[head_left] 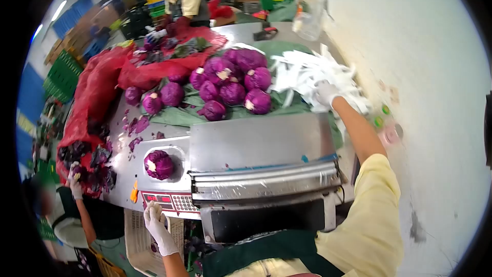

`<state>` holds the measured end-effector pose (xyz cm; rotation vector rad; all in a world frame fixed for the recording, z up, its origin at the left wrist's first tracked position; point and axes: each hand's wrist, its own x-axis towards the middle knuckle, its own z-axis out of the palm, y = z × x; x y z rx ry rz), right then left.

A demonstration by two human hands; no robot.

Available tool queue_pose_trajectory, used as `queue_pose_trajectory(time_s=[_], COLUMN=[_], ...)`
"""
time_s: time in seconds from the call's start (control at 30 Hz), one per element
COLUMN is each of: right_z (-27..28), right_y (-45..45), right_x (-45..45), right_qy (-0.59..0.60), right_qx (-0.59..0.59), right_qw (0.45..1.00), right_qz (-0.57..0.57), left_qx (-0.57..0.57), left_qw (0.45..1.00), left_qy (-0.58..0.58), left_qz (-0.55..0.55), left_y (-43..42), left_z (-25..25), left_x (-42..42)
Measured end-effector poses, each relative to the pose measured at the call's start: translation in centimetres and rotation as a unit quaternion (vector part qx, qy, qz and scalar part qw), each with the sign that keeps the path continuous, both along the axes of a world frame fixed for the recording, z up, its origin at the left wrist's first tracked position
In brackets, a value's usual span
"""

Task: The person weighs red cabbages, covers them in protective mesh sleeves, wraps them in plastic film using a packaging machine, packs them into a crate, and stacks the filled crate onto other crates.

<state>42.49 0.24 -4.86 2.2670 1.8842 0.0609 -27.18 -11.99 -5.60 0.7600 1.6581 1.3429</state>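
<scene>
My left hand (pixel 158 225), in a white glove, is raised at the front edge of the digital scale (pixel 182 202). Its fingers are partly bent and apart, with nothing visible in them. A single red cabbage (pixel 159 164) rests on the scale's metal pan. My right hand (pixel 326 94), also gloved, reaches into a heap of white strips (pixel 300 69) at the back right. Its fingertips blend into the strips, so their grip is unclear. Between my arms stands a film-wrapping machine (pixel 261 136) with a clear film roll (pixel 266 180) along its front.
Several red cabbages (pixel 232 93) are piled on green sheeting behind the machine. Red mesh sacks (pixel 100 90) lie at the left. An orange-handled cutter (pixel 134 191) lies beside the scale. Below is a cream crate (pixel 137 249). Co-workers (pixel 190 1) stand across the table and at the left. A wall (pixel 430 123) bounds the right.
</scene>
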Motion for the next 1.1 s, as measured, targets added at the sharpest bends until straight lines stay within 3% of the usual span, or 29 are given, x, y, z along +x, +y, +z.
queue_pose_trajectory(time_s=[0.13, 0.2, 0.27, 0.3, 0.37, 0.43, 0.5, 0.6, 0.7, 0.8, 0.87, 1.0, 1.03, 1.1], right_z=[-1.9, -2.5, -2.3, -1.8, 3.9, 9.4, 14.6, 17.2, 17.1, 15.7, 15.6, 12.3, 12.5, 13.0], right_y=[3.7, 5.7, 5.6, 5.3, 2.4, -0.9, -5.6, -11.8, -16.3, -19.5, -21.0, -22.1, -22.4, -22.9], right_x=[-0.4, 0.7, 1.6, 1.2, -1.9, -7.2, -13.1, -21.0, -28.0, -31.2, -32.0, -32.4, -32.5, -32.9], right_qy=[-0.083, 0.058, 0.206, 0.208, 0.444, 0.424, 0.438, 0.46, 0.528, 0.495, 0.562, 0.631, 0.629, 0.833], right_qx=[-0.082, -0.14, -0.024, -0.022, 0.221, 0.421, 0.466, 0.439, 0.262, 0.208, 0.14, 0.072, 0.07, -0.059], right_qw=[0.991, 0.988, 0.974, 0.973, 0.867, 0.788, 0.755, 0.721, 0.712, 0.748, 0.774, 0.739, 0.74, 0.547], right_qz=[0.067, 0.026, 0.086, 0.095, 0.058, 0.15, 0.145, 0.275, 0.382, 0.39, 0.257, 0.225, 0.225, 0.063], left_qx=[-0.009, -0.013, -0.025, -0.003, 0.121, 0.189, 0.222, 0.338, 0.375, 0.333, 0.243, 0.161, 0.16, 0.156], left_qw=[1.0, 0.999, 0.998, 0.998, 0.992, 0.975, 0.967, 0.919, 0.881, 0.88, 0.921, 0.938, 0.929, 0.917], left_qy=[0.001, 0.004, 0.002, -0.003, 0.04, 0.114, 0.113, 0.084, 0.0, 0.056, -0.126, -0.153, -0.215, -0.278], left_qz=[0.03, 0.043, 0.049, 0.064, 0.027, -0.013, -0.056, -0.186, -0.289, -0.334, -0.277, -0.266, -0.254, -0.24], left_y=[-0.4, -0.7, -0.6, -0.7, 0.0, 0.4, -0.1, -2.1, -5.3, -7.1, -8.4, -9.3, -9.5, -9.8], left_z=[0.4, 0.6, 1.8, 2.7, 1.7, 4.9, 8.2, 11.8, 15.8, 12.7, 12.0, 9.5, 9.3, 8.7], left_x=[0.0, -0.1, 0.8, 2.0, 2.6, 6.4, 10.5, 16.5, 21.1, 21.1, 21.0, 20.9, 21.0, 20.7])
